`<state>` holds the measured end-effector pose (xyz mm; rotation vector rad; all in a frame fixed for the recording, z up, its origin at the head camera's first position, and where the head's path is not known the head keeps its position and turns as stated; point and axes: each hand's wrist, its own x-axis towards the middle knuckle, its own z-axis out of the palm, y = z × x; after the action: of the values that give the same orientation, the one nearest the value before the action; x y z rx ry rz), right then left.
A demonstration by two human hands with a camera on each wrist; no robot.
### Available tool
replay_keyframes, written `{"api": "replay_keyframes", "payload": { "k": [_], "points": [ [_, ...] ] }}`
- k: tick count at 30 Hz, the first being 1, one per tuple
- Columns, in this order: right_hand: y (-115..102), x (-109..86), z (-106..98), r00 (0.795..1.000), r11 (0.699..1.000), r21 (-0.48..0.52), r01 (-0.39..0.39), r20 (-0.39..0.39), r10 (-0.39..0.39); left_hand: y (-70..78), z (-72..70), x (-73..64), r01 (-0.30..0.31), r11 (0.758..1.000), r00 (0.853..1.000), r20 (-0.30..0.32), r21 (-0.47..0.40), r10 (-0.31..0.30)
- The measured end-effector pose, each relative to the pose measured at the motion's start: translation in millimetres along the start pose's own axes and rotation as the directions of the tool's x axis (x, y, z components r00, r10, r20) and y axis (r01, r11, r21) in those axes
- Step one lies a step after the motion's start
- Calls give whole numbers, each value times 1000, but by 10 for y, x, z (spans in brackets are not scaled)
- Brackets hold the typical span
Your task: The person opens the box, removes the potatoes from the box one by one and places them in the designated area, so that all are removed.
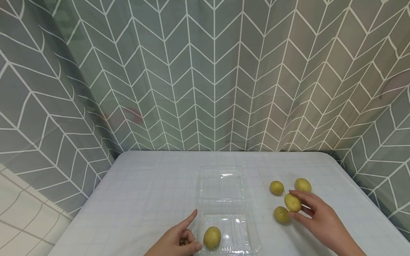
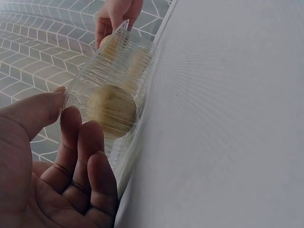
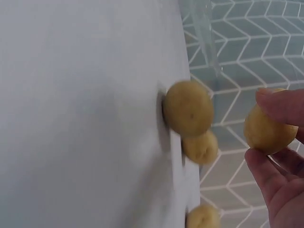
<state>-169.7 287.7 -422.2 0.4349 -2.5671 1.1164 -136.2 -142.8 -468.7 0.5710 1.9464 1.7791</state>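
A clear plastic clamshell container (image 1: 253, 227) lies with its lid (image 1: 205, 185) folded back away from me. One potato (image 1: 212, 238) sits in the base's left part. My left hand (image 1: 179, 236) holds the base's left rim; in the left wrist view the thumb (image 2: 42, 107) rests on the rim and curled fingers (image 2: 71, 142) lie against the outer wall. Over the table at right, my right hand (image 1: 320, 217) pinches a potato (image 1: 293, 202) between thumb and fingertips, raised off the surface in the right wrist view.
Three more potatoes lie on the table around the right hand: a near one (image 1: 282, 215), a small one (image 1: 277, 187) behind it, and another (image 1: 303, 185) farther right. A white cloth (image 1: 144, 185) covers the table. Patterned curtains (image 1: 214, 89) hang behind and at both sides.
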Motion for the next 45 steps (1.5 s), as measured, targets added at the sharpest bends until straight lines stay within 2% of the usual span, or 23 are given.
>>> {"api": "replay_keyframes", "payload": {
  "k": [9, 17, 23, 26, 30, 40, 45],
  "points": [
    [251, -92, -87, 995, 995, -40, -95, 5, 95, -5, 3, -5, 9, 1000, 1000, -2, -3, -9],
    [369, -98, -130, 996, 995, -42, -90, -16, 90, 28, 0, -13, 18, 1000, 1000, -9, -5, -18],
    [450, -116, -160, 989, 984, -94, -148, -14, 148, 27, -8, 5, 23, 1000, 1000, -19, 11, -23],
    [507, -136, -183, 978, 971, -119, -206, 5, 208, 12, -1, 18, 26, 1000, 999, -20, 7, -26],
    [563, -135, -203, 954, 948, -148, -280, 69, 293, 0, 7, 20, 30, 1000, 999, -25, 7, -30],
    [608, -124, -175, 913, 918, -173, -356, 146, 381, 10, 5, 11, 34, 999, 999, -34, 24, -33],
    [608, -110, -167, 904, 908, -206, -366, 155, 399, 33, 3, 8, 31, 999, 999, -30, 29, -30]
  ]
}}
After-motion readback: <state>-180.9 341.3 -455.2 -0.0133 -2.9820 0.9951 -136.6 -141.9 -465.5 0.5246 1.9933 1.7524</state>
